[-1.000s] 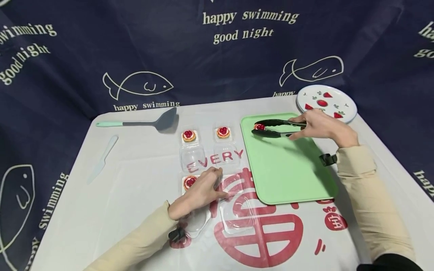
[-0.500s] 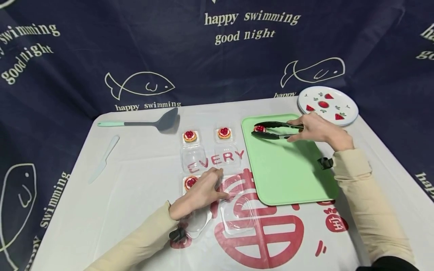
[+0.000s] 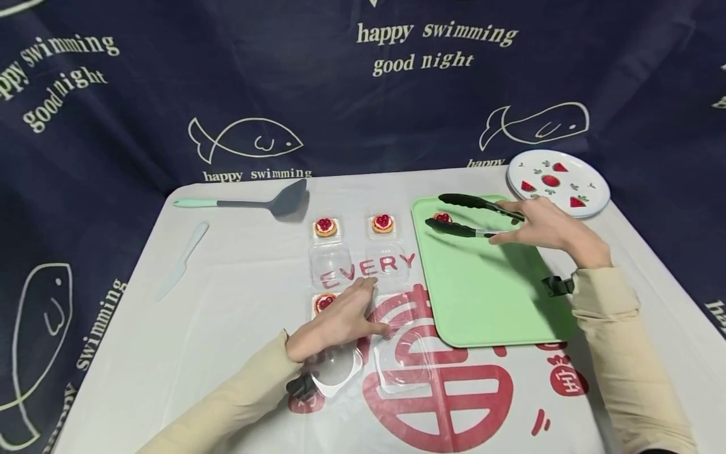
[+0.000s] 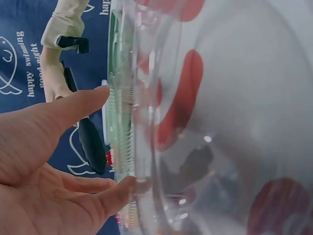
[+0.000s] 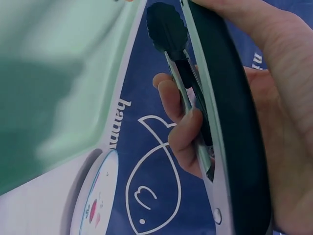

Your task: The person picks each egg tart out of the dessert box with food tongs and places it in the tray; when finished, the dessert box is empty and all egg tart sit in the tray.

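My right hand (image 3: pixel 547 230) holds black tongs (image 5: pixel 239 122), their ends spread wide over the green tray (image 3: pixel 499 284). A small red-topped tart (image 3: pixel 443 218) lies on that tray, partly hidden behind the nearer tong end. My left hand (image 3: pixel 340 318) rests by the left side of a clear plastic box (image 3: pixel 404 359) with its lid laid back. Thumb and fingers (image 4: pixel 124 188) are apart, their tips right at the box's edge. Tarts sit in three other clear boxes: one at back left (image 3: pixel 326 227), one at back right (image 3: pixel 382 223), and one partly behind my left hand (image 3: pixel 325 302).
White plates with a watermelon print (image 3: pixel 558 183) stand at the back right corner. To the left lie a grey spatula (image 3: pixel 286 198) with a mint handle and a pale plastic knife (image 3: pixel 183 261). A dark blue fish-print cloth (image 3: pixel 340 94) hangs behind the table.
The tongs have spread wider and risen off the tart, which stays on the tray. My left hand keeps its place at the box. The head view has shifted slightly.
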The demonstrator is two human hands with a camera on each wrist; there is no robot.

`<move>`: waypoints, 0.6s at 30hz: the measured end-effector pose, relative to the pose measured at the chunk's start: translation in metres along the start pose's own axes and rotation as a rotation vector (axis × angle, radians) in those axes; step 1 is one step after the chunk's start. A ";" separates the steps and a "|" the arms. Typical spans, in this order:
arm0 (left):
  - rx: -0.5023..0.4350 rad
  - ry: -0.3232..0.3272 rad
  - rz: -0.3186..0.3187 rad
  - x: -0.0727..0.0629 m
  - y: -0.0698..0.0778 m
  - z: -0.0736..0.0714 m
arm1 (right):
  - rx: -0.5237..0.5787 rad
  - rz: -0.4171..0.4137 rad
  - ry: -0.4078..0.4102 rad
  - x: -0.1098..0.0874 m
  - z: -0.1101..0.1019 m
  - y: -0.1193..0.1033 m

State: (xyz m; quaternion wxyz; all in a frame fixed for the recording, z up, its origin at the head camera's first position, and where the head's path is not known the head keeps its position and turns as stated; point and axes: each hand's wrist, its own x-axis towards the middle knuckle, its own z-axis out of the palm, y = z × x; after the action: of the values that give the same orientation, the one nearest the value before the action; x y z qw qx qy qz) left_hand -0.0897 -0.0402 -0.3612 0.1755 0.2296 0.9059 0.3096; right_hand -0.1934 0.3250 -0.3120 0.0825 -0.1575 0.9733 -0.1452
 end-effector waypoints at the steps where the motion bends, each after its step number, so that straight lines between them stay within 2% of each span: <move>1: -0.007 -0.001 -0.009 -0.001 0.000 -0.001 | 0.004 0.003 0.002 -0.001 0.000 -0.001; 4: -0.029 0.021 -0.009 -0.006 -0.001 -0.007 | 0.015 -0.003 0.009 -0.004 -0.001 -0.004; 6: -0.058 0.057 0.025 -0.008 -0.006 -0.013 | 0.023 -0.020 0.013 -0.005 -0.002 -0.008; 8: -0.091 0.108 0.093 -0.009 -0.012 -0.020 | 0.034 -0.037 0.016 -0.005 -0.002 -0.012; 11: -0.160 0.178 0.201 -0.008 -0.026 -0.031 | 0.039 -0.061 0.017 -0.004 -0.002 -0.021; 13: -0.200 0.214 0.250 -0.007 -0.036 -0.039 | 0.037 -0.077 0.016 -0.004 -0.001 -0.028; 18: -0.251 0.242 0.288 -0.012 -0.063 -0.049 | 0.058 -0.167 0.015 -0.003 0.005 -0.048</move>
State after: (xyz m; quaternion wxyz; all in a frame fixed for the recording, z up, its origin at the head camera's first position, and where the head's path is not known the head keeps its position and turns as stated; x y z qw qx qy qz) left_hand -0.1222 -0.1144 -0.3628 0.0465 0.2943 0.8325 0.4671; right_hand -0.1758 0.2807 -0.3018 0.0674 -0.2348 0.9527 -0.1809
